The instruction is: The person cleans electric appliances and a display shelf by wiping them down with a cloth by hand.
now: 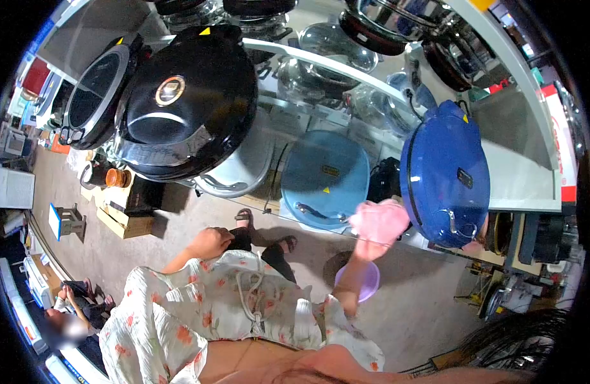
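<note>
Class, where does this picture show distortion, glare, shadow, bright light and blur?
In the head view: fisheye distortion leaves the white rail looking bowed; glare streaks the black pan; shadow darkens the floor beside the purple tub; a smeared patch obscures part of another person; the pink cloth at the right hand is brightly lit.

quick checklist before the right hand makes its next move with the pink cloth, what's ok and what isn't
1. Right hand has the pink cloth: ok, it is in the grasp.
2. Left hand empty: cannot tell, its palm is hidden.
3. Dark blue appliance shut: ok, its lid looks closed.
4. Cloth touching that appliance: cannot tell, it appears right by the edge, but contact is unclear.
5. Dark blue appliance unplugged: cannot tell, no plug shows clearly.
6. Sandals apart from the purple basin: ok, floor shows between them.
</note>
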A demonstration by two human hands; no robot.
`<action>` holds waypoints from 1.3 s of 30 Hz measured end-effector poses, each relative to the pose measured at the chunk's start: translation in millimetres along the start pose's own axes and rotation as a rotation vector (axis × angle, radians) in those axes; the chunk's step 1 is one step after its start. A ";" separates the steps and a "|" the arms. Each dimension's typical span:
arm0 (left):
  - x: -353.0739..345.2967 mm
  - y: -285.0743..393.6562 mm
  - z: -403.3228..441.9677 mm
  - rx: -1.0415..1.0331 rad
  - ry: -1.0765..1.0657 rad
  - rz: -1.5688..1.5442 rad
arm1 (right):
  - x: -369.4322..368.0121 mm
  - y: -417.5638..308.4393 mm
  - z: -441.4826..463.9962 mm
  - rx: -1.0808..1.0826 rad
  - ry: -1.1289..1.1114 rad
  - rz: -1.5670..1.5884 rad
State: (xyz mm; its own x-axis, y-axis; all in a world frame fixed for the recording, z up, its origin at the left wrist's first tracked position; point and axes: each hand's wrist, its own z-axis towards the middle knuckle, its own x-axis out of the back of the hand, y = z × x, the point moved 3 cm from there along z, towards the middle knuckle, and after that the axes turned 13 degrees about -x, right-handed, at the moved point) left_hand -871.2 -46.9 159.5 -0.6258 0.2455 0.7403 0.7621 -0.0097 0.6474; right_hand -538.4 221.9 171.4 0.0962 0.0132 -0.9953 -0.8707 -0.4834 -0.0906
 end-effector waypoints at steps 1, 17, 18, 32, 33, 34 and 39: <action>2.7 -5.0 -4.9 -0.005 -0.009 -0.007 | 8.4 -8.1 -2.4 -0.093 -0.016 0.060; 52.1 -170.6 -45.3 -0.041 -0.009 0.116 | -71.7 242.1 14.9 -0.225 -0.269 -0.420; 50.5 -176.5 -50.7 -0.018 -0.023 0.106 | -80.5 220.1 4.9 -0.124 -0.059 -0.467; 47.7 -130.9 -18.6 -0.061 -0.412 0.195 | 44.8 322.9 27.5 -0.556 0.243 -0.035; 49.4 -120.9 -12.8 -0.145 -0.285 0.214 | 50.8 347.5 24.8 -0.657 0.262 0.004; 51.3 -110.7 -7.9 -0.227 -0.158 0.241 | 54.1 363.4 19.0 -0.754 0.280 0.039; 39.7 -112.9 -29.3 0.043 -0.061 -0.162 | 25.5 284.4 -36.9 -0.639 0.578 -0.380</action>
State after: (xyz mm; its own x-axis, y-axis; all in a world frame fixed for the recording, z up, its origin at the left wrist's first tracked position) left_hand -987.0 -64.5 121.1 -0.7307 0.2988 0.6139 0.6594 0.0760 0.7479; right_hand -765.8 52.4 121.5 0.6932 -0.0853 -0.7157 -0.3187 -0.9269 -0.1982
